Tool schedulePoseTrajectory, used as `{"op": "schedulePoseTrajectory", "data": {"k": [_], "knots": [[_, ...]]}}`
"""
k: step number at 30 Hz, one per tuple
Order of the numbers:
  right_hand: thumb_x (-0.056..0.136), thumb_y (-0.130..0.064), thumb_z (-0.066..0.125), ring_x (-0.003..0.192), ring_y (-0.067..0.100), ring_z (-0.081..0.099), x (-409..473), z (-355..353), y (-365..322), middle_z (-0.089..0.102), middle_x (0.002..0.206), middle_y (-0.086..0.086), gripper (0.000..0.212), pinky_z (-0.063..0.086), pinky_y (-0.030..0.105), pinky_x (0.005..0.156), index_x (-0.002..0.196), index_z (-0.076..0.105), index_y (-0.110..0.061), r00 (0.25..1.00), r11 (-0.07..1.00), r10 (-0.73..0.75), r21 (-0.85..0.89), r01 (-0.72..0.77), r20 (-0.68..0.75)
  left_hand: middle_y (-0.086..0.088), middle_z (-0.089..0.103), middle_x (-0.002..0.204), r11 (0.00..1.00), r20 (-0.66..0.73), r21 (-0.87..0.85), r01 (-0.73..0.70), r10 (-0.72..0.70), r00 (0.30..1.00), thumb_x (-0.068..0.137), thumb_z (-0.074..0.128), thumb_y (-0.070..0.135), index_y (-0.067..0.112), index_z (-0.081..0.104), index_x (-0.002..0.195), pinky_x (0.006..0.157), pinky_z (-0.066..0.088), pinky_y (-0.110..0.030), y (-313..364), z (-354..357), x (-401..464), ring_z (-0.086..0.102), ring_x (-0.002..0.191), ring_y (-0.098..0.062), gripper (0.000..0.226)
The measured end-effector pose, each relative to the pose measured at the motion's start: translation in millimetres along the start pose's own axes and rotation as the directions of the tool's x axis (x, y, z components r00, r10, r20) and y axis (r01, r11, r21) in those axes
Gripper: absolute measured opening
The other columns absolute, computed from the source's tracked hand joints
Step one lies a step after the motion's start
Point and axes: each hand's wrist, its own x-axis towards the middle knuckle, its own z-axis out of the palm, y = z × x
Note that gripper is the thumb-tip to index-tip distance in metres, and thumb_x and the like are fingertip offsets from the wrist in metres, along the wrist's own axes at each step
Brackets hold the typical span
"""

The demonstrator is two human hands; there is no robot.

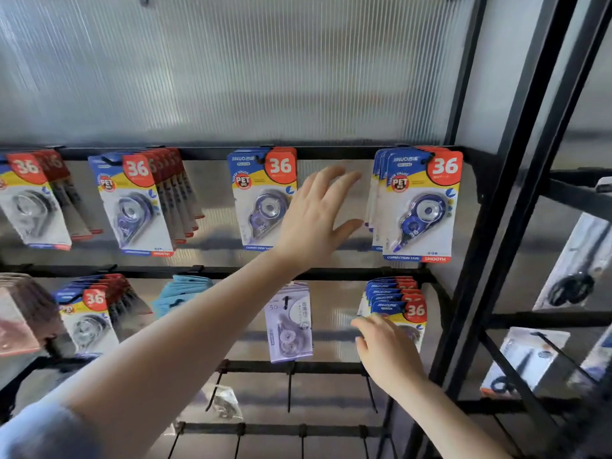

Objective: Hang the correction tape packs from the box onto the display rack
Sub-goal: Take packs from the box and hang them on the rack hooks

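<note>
Packs (419,203) labelled "JINUO", "36", "CORRECTION TAPE"

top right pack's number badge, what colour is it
Red-orange badge with a white "36", clearest in the head view.

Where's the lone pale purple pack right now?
In the head view, the pale purple pack hangs on the lower rail, centre-right, between the light blue packs and the stack the right hand touches.

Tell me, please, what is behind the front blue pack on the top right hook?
Behind the front pack hang more matching packs; only their left edges show. How many, and the hook itself, are covered.
</note>
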Motion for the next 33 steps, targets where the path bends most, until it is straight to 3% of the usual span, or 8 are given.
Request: {"op": "schedulePoseTrajectory", "data": {"k": [6, 15, 20, 23, 27, 33], "knots": [[0.096, -0.020, 0.040, 0.107, 0.017, 0.056, 3.7, 39.9, -53.9, 0.056, 0.120, -0.003, 0.032, 0.046, 0.026, 0.081, 0.125, 0.051, -0.023, 0.996, 0.998, 0.002, -0.062, 0.004, 0.092, -0.013, 0.053, 0.121, 0.999, 0.099, 0.036, 0.027, -0.030, 0.995, 0.083, 0.052, 0.040, 0.014, 0.044, 0.126, 0.085, 0.046, -0.039, -59.0, -25.1, -98.2, 0.051, 0.106, -0.029, 0.051], [0.095, -0.021, 0.040, 0.110, 0.024, 0.055, -13.9, 147.0, -161.2, 0.055, 0.122, 0.002, 0.033, 0.046, 0.033, 0.082, 0.125, 0.052, -0.022, 0.962, 0.993, 0.114, -0.056, -0.103, 0.247, -0.013, 0.056, 0.118, 0.974, 0.289, 0.011, 0.225, -0.218, 0.932, 0.079, 0.048, 0.043, 0.019, 0.040, 0.122, 0.085, 0.047, -0.041, -164.2, -69.1, -273.0, 0.055, 0.104, -0.032, 0.050], [0.096, -0.021, 0.041, 0.109, 0.025, 0.056, -36.4, 208.6, -207.2, 0.053, 0.125, 0.003, 0.032, 0.049, 0.035, 0.084, 0.127, 0.050, -0.021, 0.937, 0.990, 0.139, -0.054, -0.128, 0.320, -0.014, 0.058, 0.114, 0.950, 0.383, 0.019, 0.313, -0.296, 0.875, 0.075, 0.063, 0.034, 0.009, 0.055, 0.119, 0.084, 0.049, -0.041, -192.8, -71.8, -365.0, 0.056, 0.100, -0.035, 0.051], [0.096, -0.021, 0.043, 0.112, 0.023, 0.054, -58.8, 254.5, -216.6, 0.054, 0.126, 0.004, 0.033, 0.048, 0.034, 0.087, 0.128, 0.050, -0.019, 0.916, 0.989, 0.149, -0.034, -0.147, 0.371, -0.013, 0.056, 0.118, 0.897, 0.441, 0.027, 0.442, -0.407, 0.800, 0.075, 0.063, 0.030, 0.009, 0.055, 0.121, 0.088, 0.047, -0.043, -198.3, -56.0, -426.9, 0.054, 0.104, -0.035, 0.051], [0.096, -0.021, 0.043, 0.113, 0.024, 0.052, -101.2, 340.0, -208.1, 0.054, 0.125, 0.003, 0.034, 0.046, 0.034, 0.083, 0.130, 0.049, -0.020, 0.863, 0.983, 0.181, -0.055, -0.176, 0.471, -0.012, 0.052, 0.125, 0.809, 0.546, 0.096, 0.580, -0.530, 0.649, 0.078, 0.067, 0.028, 0.011, 0.053, 0.125, 0.095, 0.043, -0.046, -189.8, -9.8, -537.0, 0.048, 0.112, -0.034, 0.052], [0.096, -0.024, 0.042, 0.110, 0.025, 0.054, -189.6, 543.0, -147.4, 0.056, 0.119, 0.004, 0.029, 0.048, 0.036, 0.081, 0.122, 0.054, -0.019, 0.793, 0.987, 0.158, -0.111, -0.114, 0.589, -0.008, 0.046, 0.132, 0.729, 0.691, 0.195, 0.656, -0.577, 0.435, 0.084, 0.064, 0.031, 0.015, 0.048, 0.130, 0.100, 0.035, -0.038, -165.0, 120.8, -750.7, 0.040, 0.121, -0.031, 0.051]]}}
